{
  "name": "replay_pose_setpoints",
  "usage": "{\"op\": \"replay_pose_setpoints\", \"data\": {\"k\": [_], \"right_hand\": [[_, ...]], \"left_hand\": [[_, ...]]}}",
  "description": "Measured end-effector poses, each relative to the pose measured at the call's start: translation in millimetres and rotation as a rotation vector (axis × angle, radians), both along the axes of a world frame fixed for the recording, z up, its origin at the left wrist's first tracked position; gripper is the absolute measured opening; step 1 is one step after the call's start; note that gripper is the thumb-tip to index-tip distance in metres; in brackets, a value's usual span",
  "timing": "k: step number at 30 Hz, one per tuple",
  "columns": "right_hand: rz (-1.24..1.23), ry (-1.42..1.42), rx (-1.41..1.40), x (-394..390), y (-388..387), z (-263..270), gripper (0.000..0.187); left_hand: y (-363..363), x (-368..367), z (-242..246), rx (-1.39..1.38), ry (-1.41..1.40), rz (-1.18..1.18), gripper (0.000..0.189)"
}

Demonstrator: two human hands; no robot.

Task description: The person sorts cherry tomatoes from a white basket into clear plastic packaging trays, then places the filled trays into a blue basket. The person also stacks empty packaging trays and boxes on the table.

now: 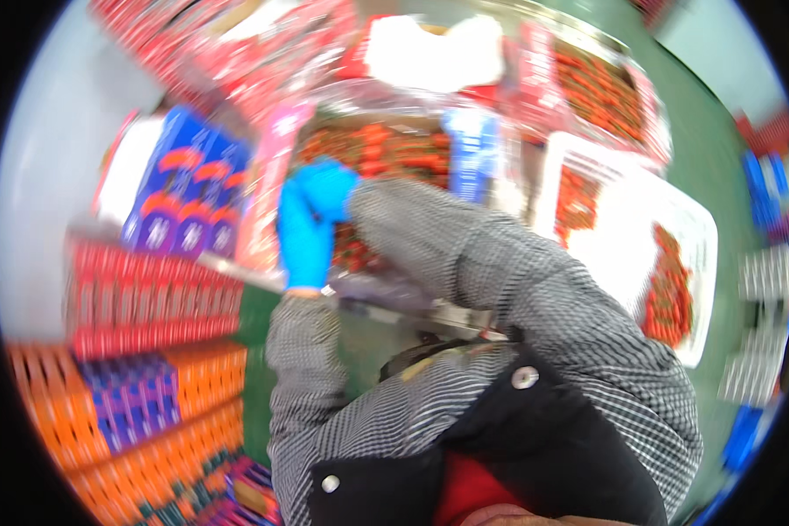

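Note:
Both my hands wear blue gloves and meet over the left part of an open box of small red peppers (401, 148). My left hand (306, 223) reaches up along the box's left side, and my right hand (325, 187) lies against its fingers. The picture is blurred, so whether either hand grips anything cannot be told. The box has a pink flap (276, 171) on the left, a blue-and-white flap (472, 151) on the right and clear plastic film around it. My right forearm hides part of the peppers.
To the right, a white plastic tub (703, 263) holds bundles of red peppers. Another film-wrapped pepper box (598, 92) stands beyond it. Blue printed cartons (191, 177) lie at left, above stacked red crates (158, 296) and orange crates (210, 375). A bright white sheet or bag (434, 56) lies behind the box.

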State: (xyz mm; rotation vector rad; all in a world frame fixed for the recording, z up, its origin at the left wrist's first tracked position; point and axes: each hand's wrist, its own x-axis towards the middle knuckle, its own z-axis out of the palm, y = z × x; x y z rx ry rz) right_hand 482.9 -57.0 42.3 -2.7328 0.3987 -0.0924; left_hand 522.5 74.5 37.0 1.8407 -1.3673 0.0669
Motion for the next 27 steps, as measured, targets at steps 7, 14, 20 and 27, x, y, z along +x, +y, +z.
{"op": "replay_pose_setpoints", "data": {"k": [7,14,20,27], "right_hand": [[-0.04,-0.709,-0.226,-165.8,8.5,26.1,0.044],[-0.819,-0.317,-0.037,-542.9,-32.1,-48.3,0.028],[-1.407,0.454,-0.156,-790.7,-43.3,-68.9,0.027],[-1.043,0.131,0.0,-799.0,-39.1,-93.2,0.022]], "left_hand": [[-13.0,22.7,-18.8,0.351,-0.393,0.033,0.062],[-59.3,46.0,-15.8,0.796,-0.443,0.064,0.063],[-143.8,-181.6,54.6,0.363,-0.028,-0.557,0.055],[-274.1,-546.5,-34.0,0.286,-0.411,-1.226,0.055]]}}
